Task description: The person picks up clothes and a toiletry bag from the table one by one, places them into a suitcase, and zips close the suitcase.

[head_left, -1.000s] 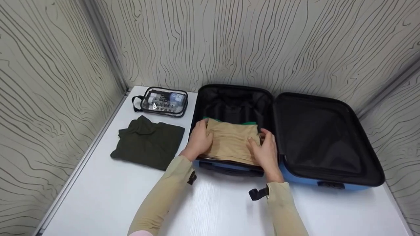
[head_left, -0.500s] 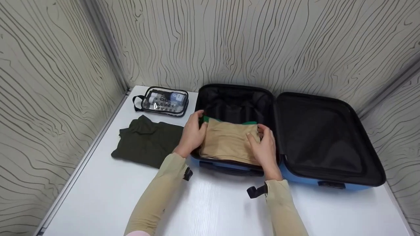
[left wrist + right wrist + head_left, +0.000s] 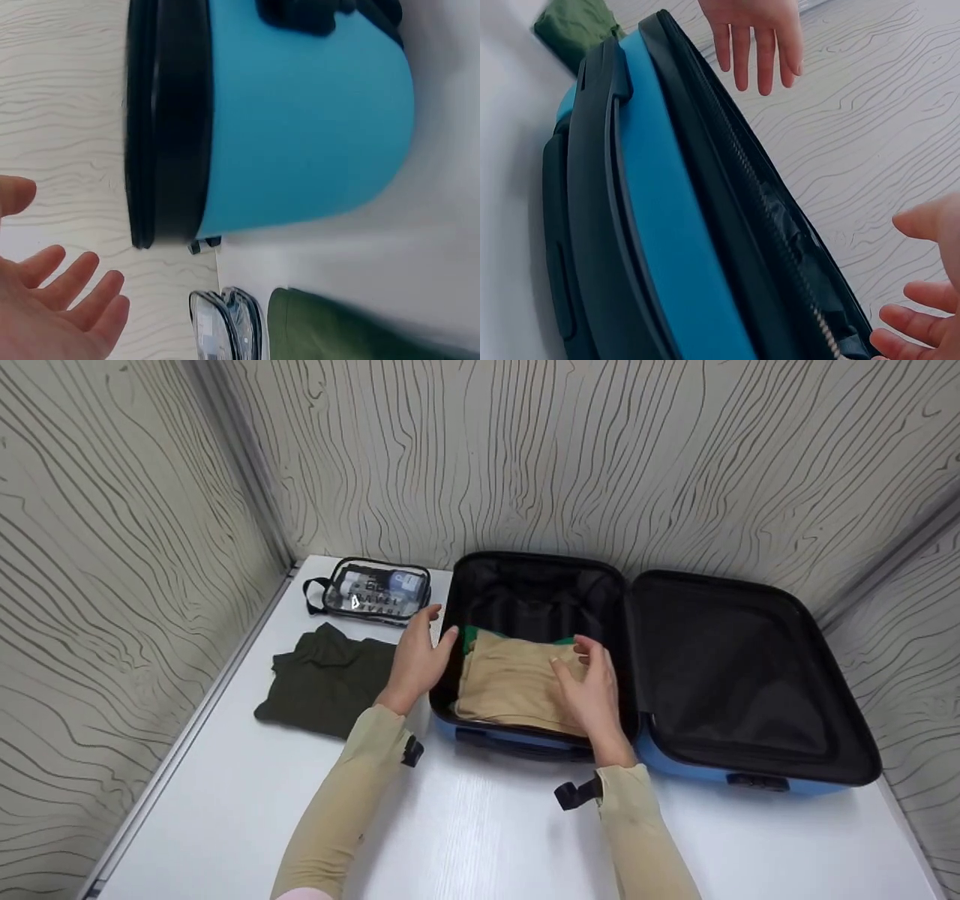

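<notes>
A folded beige garment [image 3: 514, 679] lies in the near part of the open blue suitcase [image 3: 442, 727], with a green cloth [image 3: 471, 636] showing from under its far edge. My left hand [image 3: 416, 660] is over the suitcase's left rim, fingers spread and holding nothing; the left wrist view shows the same hand [image 3: 64, 311] raised beside the blue shell. Over the garment's right side hovers my right hand [image 3: 594, 690], its fingers loosely bent and apart from the thumb. In the right wrist view that hand [image 3: 922, 292] holds nothing above the suitcase rim.
The suitcase lid [image 3: 742, 667] lies folded open on the right. On the white table [image 3: 480, 825], left of the suitcase, a dark green folded garment [image 3: 330, 682] lies in front of a clear travel pouch [image 3: 379, 591]. Patterned walls [image 3: 525, 457] stand behind and beside.
My left hand has let go of the beige garment's left edge and moved left, out over the rim. The right hand has loosened from the right edge and lifted slightly. The garment stays put.
</notes>
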A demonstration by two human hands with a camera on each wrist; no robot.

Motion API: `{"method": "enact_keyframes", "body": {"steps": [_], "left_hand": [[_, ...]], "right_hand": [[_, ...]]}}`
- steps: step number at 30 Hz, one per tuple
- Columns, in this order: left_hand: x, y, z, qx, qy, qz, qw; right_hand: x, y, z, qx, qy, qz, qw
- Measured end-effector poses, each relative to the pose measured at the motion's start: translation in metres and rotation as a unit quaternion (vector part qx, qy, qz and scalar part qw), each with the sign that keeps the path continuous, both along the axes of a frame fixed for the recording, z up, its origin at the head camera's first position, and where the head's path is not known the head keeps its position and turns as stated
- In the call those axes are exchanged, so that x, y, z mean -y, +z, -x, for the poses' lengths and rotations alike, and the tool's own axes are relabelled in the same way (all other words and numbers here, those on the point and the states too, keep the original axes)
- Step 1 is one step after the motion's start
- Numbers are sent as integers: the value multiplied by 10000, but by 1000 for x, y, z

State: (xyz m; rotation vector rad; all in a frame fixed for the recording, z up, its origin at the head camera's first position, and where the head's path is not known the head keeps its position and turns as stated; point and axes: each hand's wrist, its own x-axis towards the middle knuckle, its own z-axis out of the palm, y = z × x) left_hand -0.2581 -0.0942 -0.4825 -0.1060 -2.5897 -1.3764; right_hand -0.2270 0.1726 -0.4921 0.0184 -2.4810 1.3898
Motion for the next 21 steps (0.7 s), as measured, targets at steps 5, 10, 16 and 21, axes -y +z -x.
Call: {"method": "enact_keyframes", "body": {"steps": [5,10,16,21], "left_hand": [[10,2,1,7,123,-118,9999],[22,3,3,66,216,-70,9997],[37,6,3,120,353,51,9993],[50,9,2,50,490,273,9984]], "right_hand": [[7,4,-1,59,147,24,9999],[14,7,-1,18,283,54,9996],[22,10,-2,200,326,-77,9992],[27,12,-2,202,381,-144,9990]]}}
